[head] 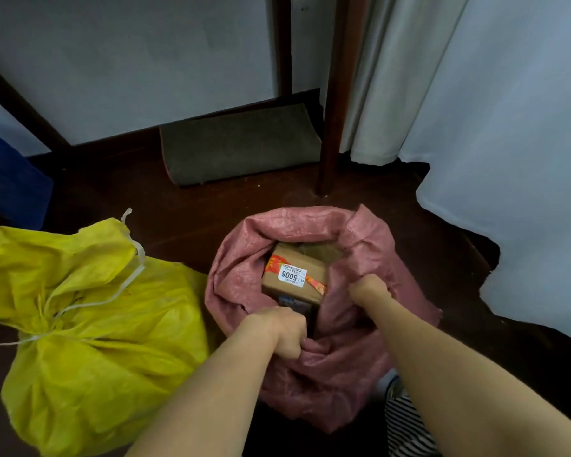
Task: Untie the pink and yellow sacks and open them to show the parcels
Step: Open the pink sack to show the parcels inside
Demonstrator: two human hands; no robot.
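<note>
The pink woven sack stands on the dark floor in the middle, its mouth spread wide. Inside lies a brown cardboard parcel with a white label reading 5006 and red tape. My left hand grips the near rim of the sack's mouth. My right hand grips the rim on the right side. To the left lies the yellow sack, its neck tied with a white string; neither hand touches it.
A grey mat lies by the wall behind the sacks. A dark wooden post stands beyond the pink sack. White curtains hang on the right. Something blue sits at the left edge.
</note>
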